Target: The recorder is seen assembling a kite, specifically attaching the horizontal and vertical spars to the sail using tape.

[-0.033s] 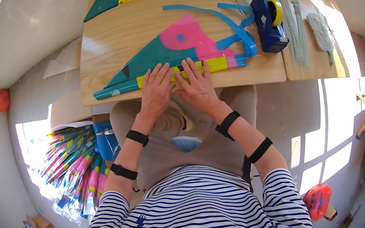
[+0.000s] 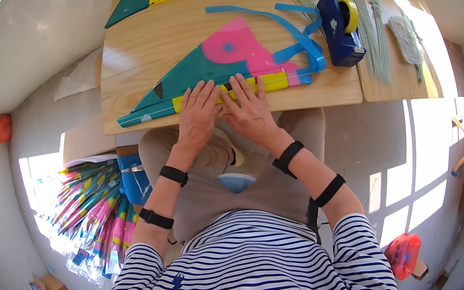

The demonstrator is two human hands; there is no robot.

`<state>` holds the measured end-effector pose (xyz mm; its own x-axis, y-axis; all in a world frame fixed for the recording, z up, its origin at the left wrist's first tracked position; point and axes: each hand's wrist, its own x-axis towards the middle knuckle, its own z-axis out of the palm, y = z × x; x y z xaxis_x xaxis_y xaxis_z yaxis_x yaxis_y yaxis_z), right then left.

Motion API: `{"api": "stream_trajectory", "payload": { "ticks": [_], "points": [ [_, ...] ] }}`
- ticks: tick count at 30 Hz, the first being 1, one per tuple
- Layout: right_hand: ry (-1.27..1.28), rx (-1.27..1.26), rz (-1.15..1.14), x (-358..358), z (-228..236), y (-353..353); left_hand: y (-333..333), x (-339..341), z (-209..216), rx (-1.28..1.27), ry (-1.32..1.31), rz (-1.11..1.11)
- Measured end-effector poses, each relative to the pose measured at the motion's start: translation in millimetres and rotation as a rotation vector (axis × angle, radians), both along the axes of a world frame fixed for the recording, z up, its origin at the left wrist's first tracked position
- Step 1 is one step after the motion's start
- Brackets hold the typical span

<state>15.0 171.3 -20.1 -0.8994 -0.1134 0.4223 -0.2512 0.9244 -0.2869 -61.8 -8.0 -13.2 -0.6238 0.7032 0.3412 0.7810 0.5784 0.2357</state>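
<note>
On the wooden table (image 2: 130, 62) before me lies a folded plastic kite (image 2: 199, 67) in teal, pink and yellow. Its near edge is doubled into a narrow band with a thin pale line along it. My left hand (image 2: 199, 112) rests flat on the middle of this band, fingers stretched out. Just to its right, my right hand (image 2: 253, 112) presses on the same band with its fingers spread. What lies under the palms is hidden. A blue ribbon tail (image 2: 314, 58) curls at the kite's right end.
A blue tape dispenser (image 2: 337, 34) stands behind the ribbon. Thin pale rods (image 2: 378, 47) and a clear plastic box (image 2: 405, 39) lie at the far right. Another kite sheet (image 2: 133, 5) covers the far left corner. Packed kites (image 2: 94, 208) are piled low on the left.
</note>
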Motion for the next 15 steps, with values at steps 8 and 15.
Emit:
{"api": "stream_trajectory", "payload": {
  "ticks": [8,15],
  "points": [
    [0.02,0.018,-0.022,-1,1,1,20,4,3,0.076,-0.085,-0.07],
    [0.027,-0.004,-0.015,-1,0,0,18,5,-12,0.125,-0.213,-0.06]
  ]
}}
